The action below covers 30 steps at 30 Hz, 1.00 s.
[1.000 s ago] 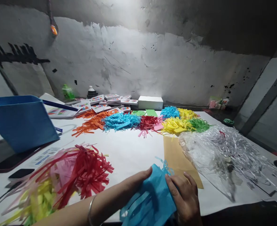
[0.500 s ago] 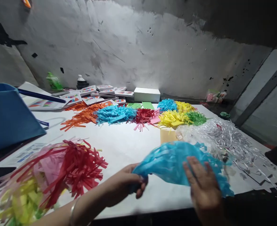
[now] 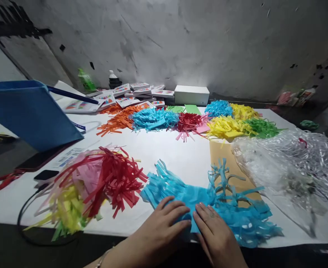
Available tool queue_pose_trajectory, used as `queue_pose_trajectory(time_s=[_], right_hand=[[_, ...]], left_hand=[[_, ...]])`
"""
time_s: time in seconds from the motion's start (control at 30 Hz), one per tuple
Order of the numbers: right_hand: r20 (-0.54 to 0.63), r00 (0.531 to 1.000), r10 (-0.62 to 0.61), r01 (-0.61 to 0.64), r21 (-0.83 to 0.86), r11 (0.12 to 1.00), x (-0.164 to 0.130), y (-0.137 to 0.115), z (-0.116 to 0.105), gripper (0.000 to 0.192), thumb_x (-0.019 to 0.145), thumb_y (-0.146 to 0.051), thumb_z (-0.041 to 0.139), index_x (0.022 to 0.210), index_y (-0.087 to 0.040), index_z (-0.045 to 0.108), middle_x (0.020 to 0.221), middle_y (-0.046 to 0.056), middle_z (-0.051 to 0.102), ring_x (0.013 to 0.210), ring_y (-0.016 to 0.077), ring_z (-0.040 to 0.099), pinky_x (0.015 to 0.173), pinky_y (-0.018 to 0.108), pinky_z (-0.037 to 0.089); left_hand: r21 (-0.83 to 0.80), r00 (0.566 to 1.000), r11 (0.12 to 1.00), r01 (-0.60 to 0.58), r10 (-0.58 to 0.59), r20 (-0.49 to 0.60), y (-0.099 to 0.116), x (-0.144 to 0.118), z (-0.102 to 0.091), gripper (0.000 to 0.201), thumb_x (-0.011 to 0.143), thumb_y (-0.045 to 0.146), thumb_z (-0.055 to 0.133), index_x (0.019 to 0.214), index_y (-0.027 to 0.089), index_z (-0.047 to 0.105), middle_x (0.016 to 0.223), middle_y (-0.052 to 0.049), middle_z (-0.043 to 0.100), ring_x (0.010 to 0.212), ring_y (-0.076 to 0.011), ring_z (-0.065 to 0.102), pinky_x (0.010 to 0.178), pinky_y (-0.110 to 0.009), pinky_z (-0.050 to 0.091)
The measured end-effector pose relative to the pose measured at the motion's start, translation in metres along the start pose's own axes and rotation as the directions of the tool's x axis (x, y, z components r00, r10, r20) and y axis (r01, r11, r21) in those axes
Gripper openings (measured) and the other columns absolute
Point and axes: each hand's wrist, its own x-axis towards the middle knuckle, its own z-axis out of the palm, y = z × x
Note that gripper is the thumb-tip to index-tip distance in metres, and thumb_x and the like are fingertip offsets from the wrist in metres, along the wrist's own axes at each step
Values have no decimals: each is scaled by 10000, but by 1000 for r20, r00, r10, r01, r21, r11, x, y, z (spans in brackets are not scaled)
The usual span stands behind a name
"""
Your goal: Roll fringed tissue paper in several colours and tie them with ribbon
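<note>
A blue fringed tissue paper tassel (image 3: 191, 195) lies spread across the near edge of the table, its cut strips fanning out to both sides of an uncut middle band. My left hand (image 3: 166, 223) rests on the left part of that band, fingers stretched out and slightly apart. Close beside it, my right hand (image 3: 215, 232) lies flat on the band with its fingers extended. Both hands touch the paper from above; the thumbs are partly hidden. Left of my hands sits a heap of red fringed tissue (image 3: 119, 178) with pink and yellow strips.
Orange, blue, red, yellow and green tassels line the back, before flat packs (image 3: 133, 91) and a white box (image 3: 192, 95). A clear plastic bag (image 3: 275, 182) and silvery strands lie right, over brown card (image 3: 222, 149). A blue bin (image 3: 26, 111) stands left, a cable (image 3: 20, 219) below.
The blue tassel, earlier held up bunched in my left hand with my right hand against it, now lies spread on the table. Both hands have come together flat on it.
</note>
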Motion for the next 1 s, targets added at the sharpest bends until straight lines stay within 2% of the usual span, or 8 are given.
queue_pose_trajectory(time_s=[0.1, 0.2, 0.3, 0.47, 0.63, 0.73, 0.9, 1.0], right_hand=[[29, 1000, -12, 10, 44, 999, -4, 2, -10, 321, 989, -141, 447, 1217, -110, 671, 1247, 120, 707, 1197, 245, 659, 928, 404, 610], [38, 999, 32, -36, 94, 995, -9, 6, -20, 274, 990, -131, 469, 1160, -123, 683, 1207, 108, 726, 1220, 215, 643, 971, 375, 583], [22, 994, 104, -106, 151, 983, -13, 6, -26, 229, 979, -112, 492, 1092, -136, 690, 1143, 99, 744, 1212, 200, 644, 1025, 369, 539], [25, 987, 157, -159, 187, 969, -9, 1, -27, 149, 975, -202, 566, 1023, -201, 707, 1076, 41, 744, 1067, 203, 683, 1010, 371, 481], [31, 979, 199, -200, 263, 944, 0, -1, -33, 151, 978, -176, 558, 983, -187, 709, 958, 25, 729, 937, 177, 671, 1008, 357, 411], [46, 983, 177, -183, 280, 942, 2, 0, -38, 165, 993, -171, 534, 979, -181, 698, 971, 25, 725, 949, 171, 659, 1011, 341, 387], [63, 982, 177, -187, 279, 942, 0, 0, -40, 149, 996, -157, 530, 970, -173, 676, 1017, 31, 721, 1010, 173, 641, 1036, 340, 348], [50, 981, 190, -196, 326, 925, -1, -2, -37, 158, 981, -101, 524, 995, -165, 668, 1004, 34, 711, 1001, 174, 629, 1017, 354, 342]], left_hand=[[-9, 998, 1000, -16, 16, 57, 8, 11, 12, 95, 913, 127, 617, 961, 209, 624, 997, -38, 718, 914, -201, 611, 886, -361, 444], [-52, 998, 998, 24, -22, 55, 6, 14, 10, 84, 939, 141, 601, 878, 198, 593, 946, -13, 713, 849, -190, 590, 827, -363, 403], [-103, 998, 993, 60, -56, 42, 5, 13, 6, 78, 965, 206, 609, 888, 203, 599, 949, -5, 717, 865, -190, 598, 846, -370, 379], [-170, 997, 982, 79, -78, 14, 7, 13, 8, 98, 992, 160, 560, 917, 206, 604, 966, 3, 723, 882, -180, 605, 879, -367, 359], [-172, 994, 980, 95, -85, 63, 8, 13, 5, 72, 924, 188, 672, 936, 203, 603, 977, 4, 712, 895, -191, 595, 882, -374, 342], [-186, 993, 978, 90, -75, 86, 7, 13, 2, 78, 930, 156, 662, 917, 215, 612, 996, 10, 711, 902, -181, 592, 887, -369, 332], [-203, 994, 974, 104, -95, 51, 5, 13, 5, 110, 955, 148, 611, 866, 208, 593, 964, 2, 710, 902, -187, 584, 870, -366, 345], [-197, 990, 973, 123, -105, 99, 7, 14, 2, 66, 920, 194, 659, 905, 213, 597, 1004, -9, 702, 943, -210, 581, 873, -380, 352]])
